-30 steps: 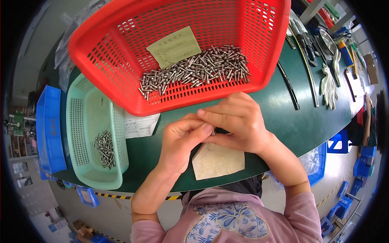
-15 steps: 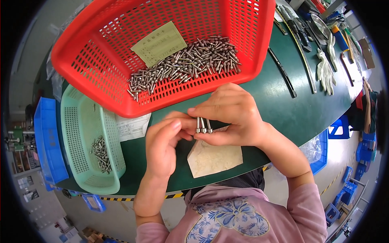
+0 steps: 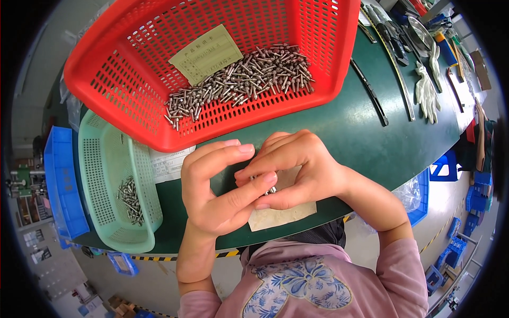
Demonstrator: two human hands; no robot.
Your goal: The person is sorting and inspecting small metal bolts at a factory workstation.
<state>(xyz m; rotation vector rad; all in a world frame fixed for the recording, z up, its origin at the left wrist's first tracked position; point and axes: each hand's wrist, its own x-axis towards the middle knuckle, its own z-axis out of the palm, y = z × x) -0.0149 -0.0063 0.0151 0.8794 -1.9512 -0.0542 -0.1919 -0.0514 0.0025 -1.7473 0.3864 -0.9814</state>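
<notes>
My right hand (image 3: 314, 165) is closed in a pinch around a few small headed metal pins (image 3: 272, 190). Only part of them shows between its thumb and fingers, so I cannot tell their number. From the left, my left hand (image 3: 208, 204) reaches in, its upper fingers stretched out and well apart from the thumb. That thumb tip lies right at the pins; whether it presses on them is hard to see. Beneath both hands a pale flat board (image 3: 283, 216) lies on the green table (image 3: 339, 132) near its front edge.
A red perforated basket (image 3: 159, 139) with a heap of similar pins and a yellowish card stands beyond my hands. Left are a light green basket (image 3: 106, 236) holding fewer pins, a paper sheet (image 3: 168, 165) and a blue bin (image 3: 64, 185). White gloves (image 3: 426, 93) and tools lie far right.
My left thumb has swung across to the pins, and its fingers have spread out above. My right hand has lowered slightly toward me, and the pins have tipped and are now mostly covered.
</notes>
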